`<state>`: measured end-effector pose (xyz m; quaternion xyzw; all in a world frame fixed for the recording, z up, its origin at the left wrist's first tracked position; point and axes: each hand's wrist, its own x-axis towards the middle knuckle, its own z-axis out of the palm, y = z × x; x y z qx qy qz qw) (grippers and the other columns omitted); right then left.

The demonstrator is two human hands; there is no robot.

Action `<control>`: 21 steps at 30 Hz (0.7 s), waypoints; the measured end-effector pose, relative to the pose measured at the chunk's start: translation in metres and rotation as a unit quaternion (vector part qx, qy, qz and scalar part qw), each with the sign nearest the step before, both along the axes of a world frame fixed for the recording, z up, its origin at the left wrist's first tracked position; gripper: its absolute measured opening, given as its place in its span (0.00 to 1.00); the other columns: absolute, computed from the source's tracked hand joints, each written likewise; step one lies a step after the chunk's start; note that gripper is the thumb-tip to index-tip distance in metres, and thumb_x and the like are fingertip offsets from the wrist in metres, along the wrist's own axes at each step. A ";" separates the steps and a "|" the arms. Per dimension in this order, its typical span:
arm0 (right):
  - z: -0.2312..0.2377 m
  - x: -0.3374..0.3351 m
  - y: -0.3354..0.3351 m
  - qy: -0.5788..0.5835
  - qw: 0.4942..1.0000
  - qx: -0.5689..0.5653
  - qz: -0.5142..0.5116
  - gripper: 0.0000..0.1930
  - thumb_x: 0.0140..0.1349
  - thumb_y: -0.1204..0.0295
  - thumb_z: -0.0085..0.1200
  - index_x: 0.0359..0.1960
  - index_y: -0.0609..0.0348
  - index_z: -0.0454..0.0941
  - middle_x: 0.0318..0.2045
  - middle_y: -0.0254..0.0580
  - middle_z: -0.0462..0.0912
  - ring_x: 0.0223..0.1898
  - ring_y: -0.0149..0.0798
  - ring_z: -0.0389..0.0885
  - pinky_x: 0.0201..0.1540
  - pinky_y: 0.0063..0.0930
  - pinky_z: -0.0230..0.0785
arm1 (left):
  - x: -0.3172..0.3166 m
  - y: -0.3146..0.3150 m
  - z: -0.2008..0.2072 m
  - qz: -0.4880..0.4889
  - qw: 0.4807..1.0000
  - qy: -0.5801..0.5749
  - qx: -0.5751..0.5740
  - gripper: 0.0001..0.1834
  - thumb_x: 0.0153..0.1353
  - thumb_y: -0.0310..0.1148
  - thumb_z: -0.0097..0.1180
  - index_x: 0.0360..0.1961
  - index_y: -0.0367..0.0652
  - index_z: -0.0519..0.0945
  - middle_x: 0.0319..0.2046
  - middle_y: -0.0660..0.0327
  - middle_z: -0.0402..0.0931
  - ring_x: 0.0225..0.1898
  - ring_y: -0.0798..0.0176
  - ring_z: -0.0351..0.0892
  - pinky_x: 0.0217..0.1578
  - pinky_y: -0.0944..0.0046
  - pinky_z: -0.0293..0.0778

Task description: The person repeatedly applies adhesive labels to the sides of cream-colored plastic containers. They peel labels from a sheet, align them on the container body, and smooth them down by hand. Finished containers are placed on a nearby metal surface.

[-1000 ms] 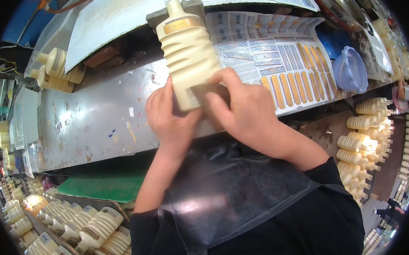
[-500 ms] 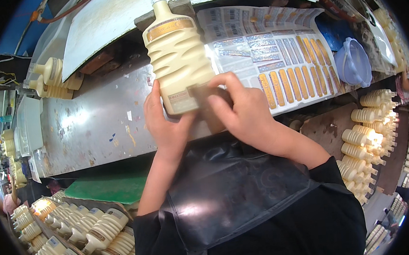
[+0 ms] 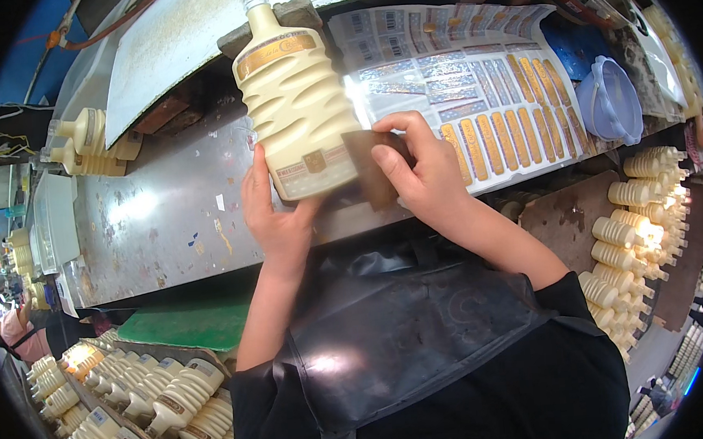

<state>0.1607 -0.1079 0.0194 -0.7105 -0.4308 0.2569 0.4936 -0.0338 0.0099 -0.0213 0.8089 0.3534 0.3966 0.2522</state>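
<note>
A cream bottle (image 3: 294, 101) with wavy ribs leans over the metal bench (image 3: 149, 234), its neck end against a grey-brown block (image 3: 300, 15). A gold label crosses its shoulder, and a narrow band with a small brown emblem runs near the base. My left hand (image 3: 274, 225) cups the lower left side and base of the bottle, thumb and fingers on either side. Pinched in my right hand (image 3: 425, 169) is a flat dark brown piece (image 3: 368, 165), its edge against the bottle's lower right side. The exact kind of this piece cannot be made out.
Sheets of gold and blue labels (image 3: 384, 107) lie right of the bottle. Beyond them stands a pale blue bucket (image 3: 611, 103). Similar bottles crowd the lower left (image 3: 176, 395), the right side (image 3: 615, 258) and the bench's back left (image 3: 89, 144). A green board (image 3: 184, 325) sits below the bench edge.
The bottle has shifted slightly left and turned, bringing the emblem on its lower band into view. The brown piece has moved right, off the front of that band, toward the bottle's side.
</note>
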 end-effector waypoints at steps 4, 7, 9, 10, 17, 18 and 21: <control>-0.017 0.006 0.020 -0.104 0.989 0.100 -0.043 0.14 0.72 0.65 0.54 0.55 0.51 0.75 0.40 0.53 0.86 0.40 0.62 0.85 0.42 0.50 0.76 | 0.000 0.000 -0.003 0.005 1.000 -0.006 -0.017 0.50 0.48 0.36 0.81 0.70 0.30 0.70 0.58 0.45 0.79 0.59 0.44 0.77 0.62 0.51 0.71; -0.023 0.015 0.024 -0.152 0.981 0.116 -0.032 0.13 0.71 0.71 0.58 0.55 0.57 0.76 0.43 0.49 0.86 0.40 0.53 0.86 0.42 0.38 0.77 | -0.001 0.000 -0.002 0.004 1.000 0.001 -0.023 0.49 0.49 0.36 0.80 0.71 0.31 0.69 0.58 0.44 0.78 0.59 0.43 0.77 0.62 0.51 0.71; -0.022 0.017 0.023 -0.178 0.973 0.139 -0.047 0.13 0.70 0.74 0.60 0.54 0.60 0.76 0.43 0.48 0.86 0.39 0.48 0.87 0.42 0.33 0.78 | -0.001 0.000 -0.001 0.002 1.000 -0.001 -0.026 0.48 0.50 0.36 0.79 0.70 0.31 0.69 0.59 0.45 0.77 0.60 0.44 0.77 0.62 0.52 0.71; -0.020 0.016 0.021 -0.180 0.970 0.153 -0.062 0.13 0.69 0.75 0.61 0.53 0.61 0.76 0.43 0.48 0.86 0.39 0.48 0.87 0.42 0.32 0.78 | -0.001 -0.001 -0.002 0.001 1.000 -0.005 -0.028 0.47 0.51 0.35 0.78 0.70 0.32 0.70 0.59 0.45 0.77 0.60 0.44 0.77 0.62 0.52 0.71; 0.005 -0.010 0.002 -0.288 0.908 0.286 0.099 0.19 0.49 0.85 0.70 0.43 0.57 0.81 0.43 0.44 0.89 0.39 0.44 0.88 0.39 0.34 0.78 | -0.003 0.004 -0.018 -0.024 0.976 -0.071 -0.204 0.42 0.55 0.28 0.76 0.70 0.36 0.70 0.62 0.56 0.77 0.62 0.61 0.76 0.64 0.60 0.71; 0.009 -0.010 0.001 -0.272 0.920 0.264 0.094 0.19 0.48 0.85 0.70 0.43 0.57 0.82 0.42 0.43 0.89 0.38 0.44 0.88 0.39 0.35 0.78 | -0.004 0.004 -0.018 -0.020 0.972 -0.074 -0.222 0.42 0.55 0.28 0.76 0.70 0.36 0.70 0.62 0.56 0.77 0.62 0.60 0.76 0.64 0.59 0.71; 0.018 -0.009 0.010 -0.258 0.932 0.254 0.025 0.19 0.46 0.84 0.69 0.41 0.56 0.85 0.38 0.41 0.89 0.35 0.45 0.88 0.37 0.34 0.77 | -0.005 0.002 -0.011 -0.014 0.981 -0.044 -0.188 0.41 0.53 0.29 0.77 0.68 0.36 0.72 0.60 0.57 0.78 0.62 0.60 0.76 0.65 0.59 0.69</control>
